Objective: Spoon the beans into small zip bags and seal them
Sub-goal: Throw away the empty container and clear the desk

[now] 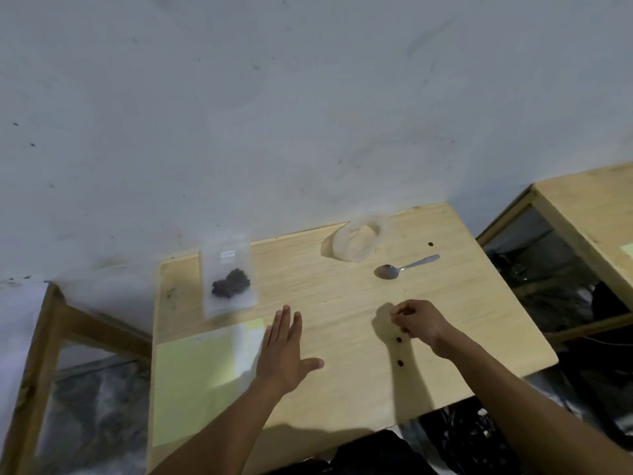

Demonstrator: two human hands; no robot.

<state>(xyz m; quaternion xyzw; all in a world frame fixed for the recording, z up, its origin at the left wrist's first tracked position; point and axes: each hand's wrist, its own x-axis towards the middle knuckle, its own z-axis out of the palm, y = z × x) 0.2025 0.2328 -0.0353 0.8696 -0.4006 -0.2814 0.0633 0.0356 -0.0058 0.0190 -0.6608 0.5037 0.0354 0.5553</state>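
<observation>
Right hand (419,322), fingers curled, maybe pinching a bean, sits just above two stray beans (399,340); left hand (286,347) lies flat, farther off.

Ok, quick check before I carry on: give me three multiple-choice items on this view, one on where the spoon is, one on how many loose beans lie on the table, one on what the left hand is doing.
1. Where does the spoon lie?
A. inside the filled zip bag
B. on the table, just in front of the empty clear bag
C. in the right hand

2. How many loose beans show on the table?
A. three
B. none
C. ten

3. What is the left hand doing?
A. gripping the spoon
B. pinching a bag shut
C. lying flat with fingers straight

Answers:
1 B: it rests on bare wood near the empty clear bag.
2 A: two lie by the right hand, one at the far edge.
3 C: its palm faces down and holds nothing.
</observation>
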